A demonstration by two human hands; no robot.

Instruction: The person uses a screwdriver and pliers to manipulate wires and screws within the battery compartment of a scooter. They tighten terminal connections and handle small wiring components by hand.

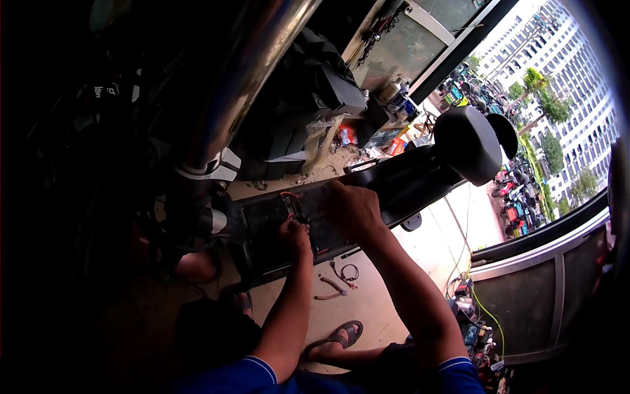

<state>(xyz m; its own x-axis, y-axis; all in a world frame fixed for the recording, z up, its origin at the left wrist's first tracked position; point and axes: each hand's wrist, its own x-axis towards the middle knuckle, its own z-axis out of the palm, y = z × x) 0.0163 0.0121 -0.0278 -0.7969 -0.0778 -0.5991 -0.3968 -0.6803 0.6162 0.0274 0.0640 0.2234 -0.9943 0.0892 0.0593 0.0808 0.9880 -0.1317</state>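
A dark electric scooter lies in front of me, with a long black body (407, 177) and an open compartment (262, 226) in its footboard. Red wires (289, 195) and dark wires show inside it. My left hand (295, 235) is closed in a pinch at the compartment, with a wire at its fingertips. Over the far right part of the body, my right hand (354, 209) is curled with the knuckles up. Its fingertips are lost in shadow, and what they grip cannot be made out.
Pliers (331, 289) and a looped cable (348, 270) lie on the floor near my sandalled foot (336, 340). A thick shiny tube (252, 72) rises at the upper left. The scooter's black seat (466, 144) juts rightward. Boxes (328, 98) stand behind; parts clutter (476, 322) lies lower right.
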